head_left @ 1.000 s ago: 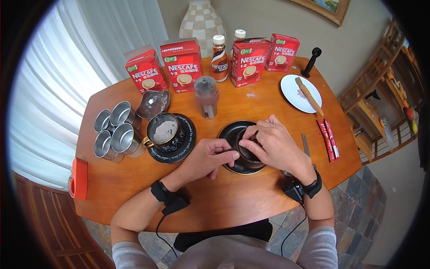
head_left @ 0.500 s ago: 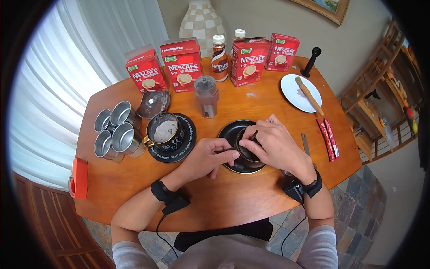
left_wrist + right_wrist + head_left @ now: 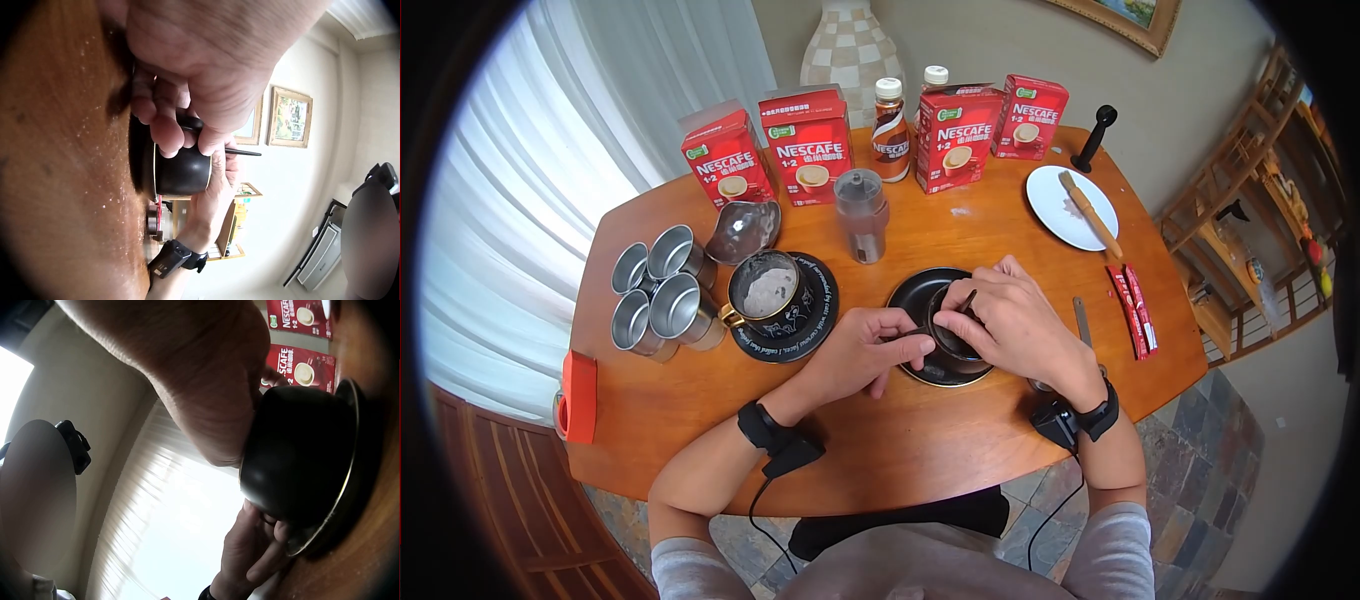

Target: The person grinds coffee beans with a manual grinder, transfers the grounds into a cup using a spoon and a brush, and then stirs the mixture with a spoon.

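Observation:
A dark cup (image 3: 181,175) with a thin gold rim stands on a black saucer (image 3: 908,292) in front of the person. The left hand (image 3: 855,352) pinches the cup's handle from the left side, thumb on top. Over the cup's mouth, the right hand (image 3: 1017,322) holds a thin dark stick (image 3: 244,152) with its upper end poking out past the fingers. The stick's lower end is hidden inside the cup. In the right wrist view, the cup's side (image 3: 297,450) shows upright, with left-hand fingers at its handle.
Left of the hands, a gold-handled cup (image 3: 745,328) of greyish powder sits on a printed saucer (image 3: 825,300), near several steel cups (image 3: 675,305). A clear-topped cylinder (image 3: 862,220) and red boxes (image 3: 810,160) stand behind. A white plate (image 3: 1055,215) bears a brush (image 3: 1090,215); red sachets (image 3: 1135,312) lie right.

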Demonstrator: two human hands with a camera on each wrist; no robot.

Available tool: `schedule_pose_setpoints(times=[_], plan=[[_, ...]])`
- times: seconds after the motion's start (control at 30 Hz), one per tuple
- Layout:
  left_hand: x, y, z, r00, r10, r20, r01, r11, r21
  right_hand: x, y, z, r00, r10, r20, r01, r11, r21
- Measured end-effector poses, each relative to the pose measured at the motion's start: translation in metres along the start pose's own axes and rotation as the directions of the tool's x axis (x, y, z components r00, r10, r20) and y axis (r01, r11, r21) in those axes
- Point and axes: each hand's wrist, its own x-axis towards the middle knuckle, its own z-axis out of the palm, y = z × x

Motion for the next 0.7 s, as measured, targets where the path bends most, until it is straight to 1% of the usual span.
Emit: schedule_pose_setpoints(times=[0.7], plan=[[0.0000,-0.0006,0.0012,1.000,0.007,-0.012,-0.007,1.000,-0.005,-0.0004,-0.0003,0.0004,1.000,0.007,0.007,-0.007,1.000,0.003]])
